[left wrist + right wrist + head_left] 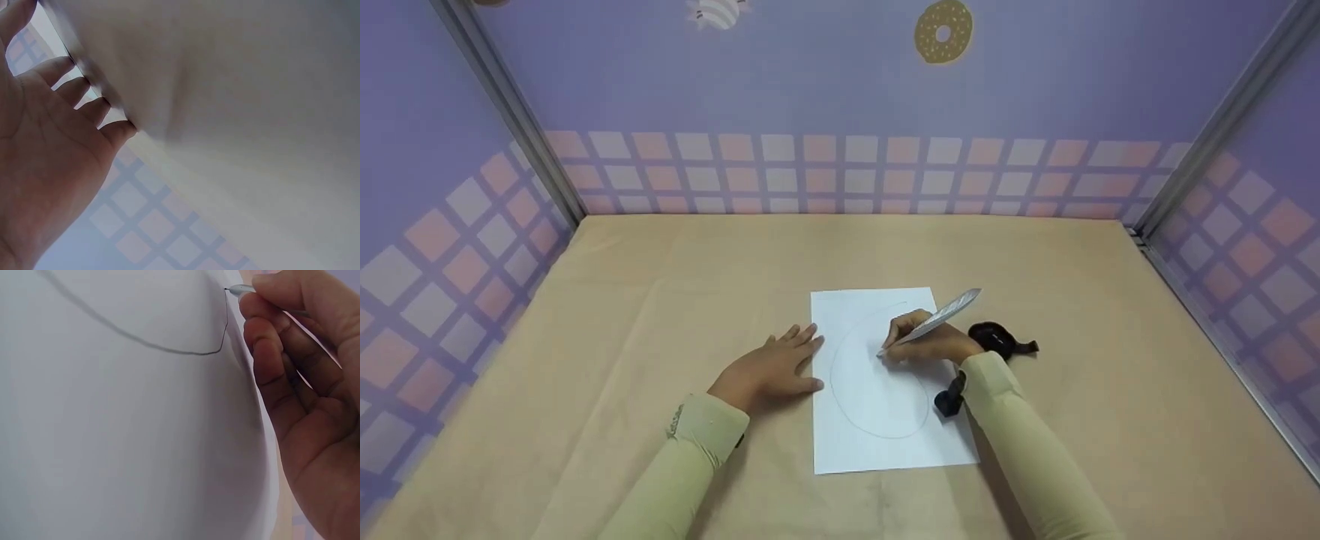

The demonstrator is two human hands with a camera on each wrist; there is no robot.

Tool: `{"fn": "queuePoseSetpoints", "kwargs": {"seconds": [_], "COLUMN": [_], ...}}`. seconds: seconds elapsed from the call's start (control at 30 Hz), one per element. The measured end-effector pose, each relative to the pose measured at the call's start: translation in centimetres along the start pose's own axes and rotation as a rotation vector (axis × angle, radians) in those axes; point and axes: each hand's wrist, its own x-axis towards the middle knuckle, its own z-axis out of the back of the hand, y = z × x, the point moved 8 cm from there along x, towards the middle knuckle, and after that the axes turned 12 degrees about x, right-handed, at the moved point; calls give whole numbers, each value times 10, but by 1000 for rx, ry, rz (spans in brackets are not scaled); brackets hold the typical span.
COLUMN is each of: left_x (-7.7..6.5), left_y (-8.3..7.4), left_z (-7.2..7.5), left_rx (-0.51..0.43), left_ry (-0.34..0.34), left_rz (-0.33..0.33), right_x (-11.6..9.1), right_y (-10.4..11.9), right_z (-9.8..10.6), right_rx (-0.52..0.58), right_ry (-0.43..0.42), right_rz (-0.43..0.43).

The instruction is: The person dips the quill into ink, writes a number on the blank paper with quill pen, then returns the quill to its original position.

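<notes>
A white sheet of paper (855, 454) lies on the table, bearing a large thin curved line (832, 375). My right hand (934, 349) pinches a silvery-white pen (949, 311), its upper end slanting up to the right. In the right wrist view, the pen's tip (230, 290) meets the paper at the end of a dark line (191, 354). At the sheet's left edge rests my left hand (769, 373), fingers spread and fingertips at the paper. The left wrist view shows its palm (50, 140) and fingers along that edge.
A black object with a short tail (994, 339) lies right of my right wrist. Another dark piece (950, 399) sits by the right cuff, over the paper's edge. A beige cloth (697, 262) covers the table, with patterned walls (840, 90) behind and at both sides.
</notes>
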Motion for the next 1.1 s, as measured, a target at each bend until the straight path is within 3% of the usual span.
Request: {"fn": "queuePoseSetpoints", "kwargs": {"seconds": [0.1,0.43,0.7,1.1], "left_x": [-1,0,3,2], "left_y": [0,2,2,3], "left_z": [1,-1,-1,-2], "left_rx": [-6,-10,-2,12], "left_ry": [-5,-10,1,10], "left_rz": [5,37,31,21], "right_x": [0,9,14,15], "right_y": [2,-21,-17,-3], "right_z": [0,6,-2,-14], "right_rx": [-1,6,32,20], "right_ry": [-3,-18,29,21], "right_rz": [-9,-22,18,12]}}
